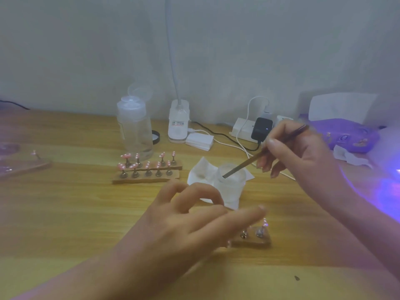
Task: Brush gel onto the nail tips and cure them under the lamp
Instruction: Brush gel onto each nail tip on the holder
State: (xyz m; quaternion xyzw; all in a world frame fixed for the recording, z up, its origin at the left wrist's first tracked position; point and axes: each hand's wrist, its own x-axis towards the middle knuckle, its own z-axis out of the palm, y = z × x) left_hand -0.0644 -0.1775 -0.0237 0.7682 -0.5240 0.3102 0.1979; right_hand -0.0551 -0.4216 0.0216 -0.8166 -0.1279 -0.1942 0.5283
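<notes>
Pale wall behind, and a wooden tabletop under the head camera, with purple light spilling in from the curing lamp at the far right. I have the right hand up over the middle of the scene, its fingers pinched on the brush, whose flat tip dips into the small clear jar standing on a white tissue. The left hand hovers nearer to me, fingers apart and loosely bent, forefinger stretched above a small wooden stand that carries the nail tips I judge to be next for gel; whether the thumb touches that stand I cannot tell, as the hand hides it. A longer rack of pink tips stands to the left of the jar, in front of a clear pump bottle. I take the step in hand to be loading the brush. To do it well I would pick up only a small bead, wipe the excess on the jar's rim, steady the stand with the left hand, and keep the wet brush well away from the lamp's glow so nothing hardens early.
</notes>
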